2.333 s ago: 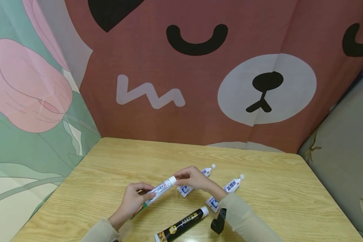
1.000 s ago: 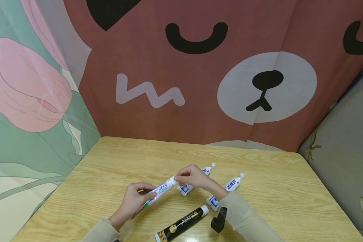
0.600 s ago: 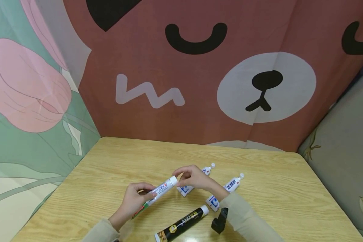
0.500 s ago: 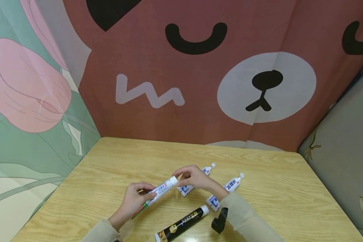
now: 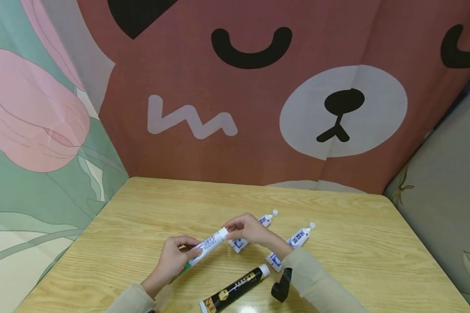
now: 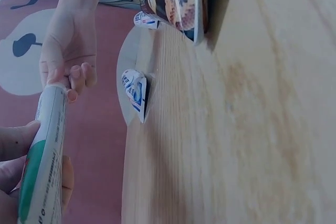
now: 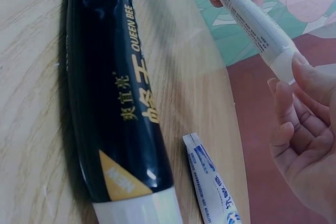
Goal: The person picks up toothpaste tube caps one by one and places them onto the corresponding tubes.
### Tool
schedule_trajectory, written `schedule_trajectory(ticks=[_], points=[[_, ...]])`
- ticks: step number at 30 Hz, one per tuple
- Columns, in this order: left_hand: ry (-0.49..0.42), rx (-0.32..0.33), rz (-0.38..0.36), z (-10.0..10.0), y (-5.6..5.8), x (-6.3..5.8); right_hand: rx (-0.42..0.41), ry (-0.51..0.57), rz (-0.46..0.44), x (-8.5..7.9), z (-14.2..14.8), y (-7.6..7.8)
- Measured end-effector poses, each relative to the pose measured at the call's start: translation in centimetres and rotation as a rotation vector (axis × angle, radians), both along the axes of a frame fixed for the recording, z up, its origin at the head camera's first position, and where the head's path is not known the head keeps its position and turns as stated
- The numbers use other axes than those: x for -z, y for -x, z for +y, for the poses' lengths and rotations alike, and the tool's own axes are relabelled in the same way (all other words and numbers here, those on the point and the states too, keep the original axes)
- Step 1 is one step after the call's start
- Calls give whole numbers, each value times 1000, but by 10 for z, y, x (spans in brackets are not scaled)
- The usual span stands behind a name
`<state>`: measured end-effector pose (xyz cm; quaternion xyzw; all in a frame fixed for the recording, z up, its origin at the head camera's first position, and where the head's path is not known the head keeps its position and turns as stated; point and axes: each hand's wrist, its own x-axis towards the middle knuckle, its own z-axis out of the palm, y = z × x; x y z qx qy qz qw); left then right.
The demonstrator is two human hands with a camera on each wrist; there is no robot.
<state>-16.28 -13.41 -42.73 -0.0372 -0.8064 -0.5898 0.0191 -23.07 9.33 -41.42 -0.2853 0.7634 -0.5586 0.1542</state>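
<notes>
My left hand [image 5: 170,258] grips a white and green toothpaste tube [image 5: 205,250] between thumb and fingers, its capped end tilted up and to the right above the table. At that end, my right hand [image 5: 248,229] pinches the white screw cap [image 7: 283,66] with thumb and fingertips. The left wrist view shows the thumb and curled fingers of the right hand [image 6: 71,51] at the tube's end. Below the hands lies a larger black toothpaste tube [image 5: 239,288] with a white cap.
Two small white and blue toothpaste tubes lie behind the right forearm: one [image 5: 239,245] partly covered by the hand, the other [image 5: 299,238] farther right. A black device [image 5: 282,285] sits at the right sleeve. Printed cloth [image 5: 258,152] hangs behind the wooden table [image 5: 172,195].
The right fingers loosened from the cap about half a second ago and are now closed on it again. The left hand and tube have stayed in place.
</notes>
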Motion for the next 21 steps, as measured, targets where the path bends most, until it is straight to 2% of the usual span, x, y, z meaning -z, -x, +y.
schedule_trajectory(ticks=[7, 21], points=[[14, 9, -4, -3, -1, 1, -4, -2, -40, 3, -2, -1], [45, 15, -29, -8, 2, 8, -12, -74, 14, 10, -7, 1]])
